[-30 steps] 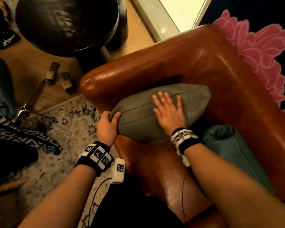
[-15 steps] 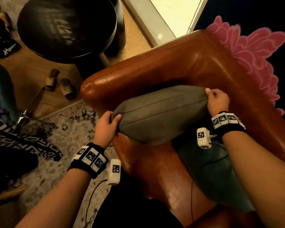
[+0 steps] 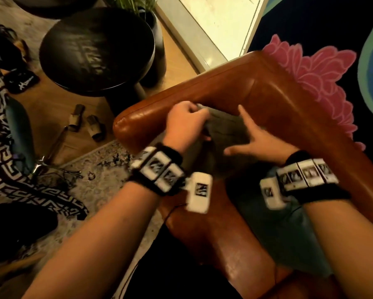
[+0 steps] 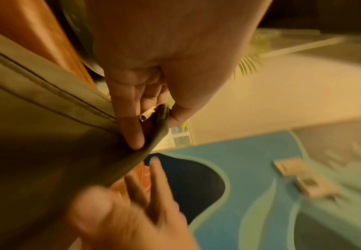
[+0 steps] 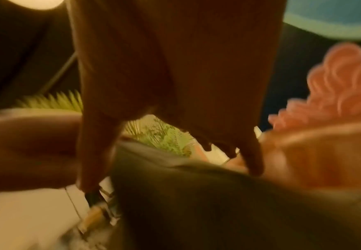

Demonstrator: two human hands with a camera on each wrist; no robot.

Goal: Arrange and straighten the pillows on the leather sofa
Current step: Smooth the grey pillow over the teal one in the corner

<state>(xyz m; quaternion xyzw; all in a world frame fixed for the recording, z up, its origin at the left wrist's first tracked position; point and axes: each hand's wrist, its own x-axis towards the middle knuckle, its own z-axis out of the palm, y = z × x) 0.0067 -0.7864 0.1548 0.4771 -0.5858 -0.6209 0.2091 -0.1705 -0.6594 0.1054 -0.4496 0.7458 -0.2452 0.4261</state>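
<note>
A grey-green pillow [image 3: 228, 130] stands in the corner of the brown leather sofa [image 3: 289, 108], between armrest and backrest. My left hand [image 3: 187, 119] pinches its top corner near the armrest; the left wrist view shows fingers and thumb clamped on the pillow's corner seam [image 4: 160, 121]. My right hand [image 3: 252, 139] lies with fingers spread flat against the pillow's face, and its fingertips [image 5: 254, 167] touch the pillow [image 5: 218, 203] in the blurred right wrist view. A teal pillow [image 3: 289, 234] lies on the seat under my right forearm.
A round dark stool [image 3: 97, 50] stands on the wood floor left of the armrest, with small objects [image 3: 86, 124] beside it. A patterned rug [image 3: 95, 180] and a black-and-white fabric [image 3: 19, 180] lie at the left. A pink flower-shaped rug [image 3: 315, 83] is behind the sofa.
The grey-green pillow went from lying held at both ends to standing in the sofa corner. My left hand rose to its top corner; my right hand let go and spread flat on its face.
</note>
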